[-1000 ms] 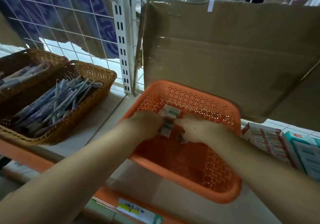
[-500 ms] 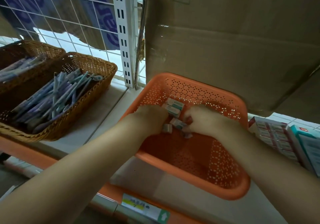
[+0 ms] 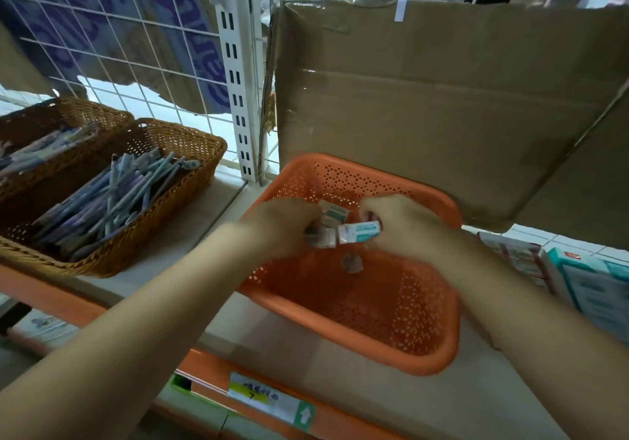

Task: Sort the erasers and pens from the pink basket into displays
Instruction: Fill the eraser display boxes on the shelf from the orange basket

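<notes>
While both hands are down in the pink basket (image 3: 439, 344), I'd call this the eraser-gathering step. The left hand (image 3: 286, 227) is curled round some small erasers (image 3: 321, 238), and the right hand (image 3: 403, 230) pinches a teal-sleeved eraser (image 3: 360, 232). One blurry piece (image 3: 352, 264) lies loose on the basket floor. Next move, I reckon: scoop that up, then carry the lot to the printed boxes (image 3: 514, 255) on the right, without dropping any.

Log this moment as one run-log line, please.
left hand: grips white wrapped eraser | right hand: pinches teal-and-white wrapped eraser | both: over perforated orange-pink plastic basket
</notes>
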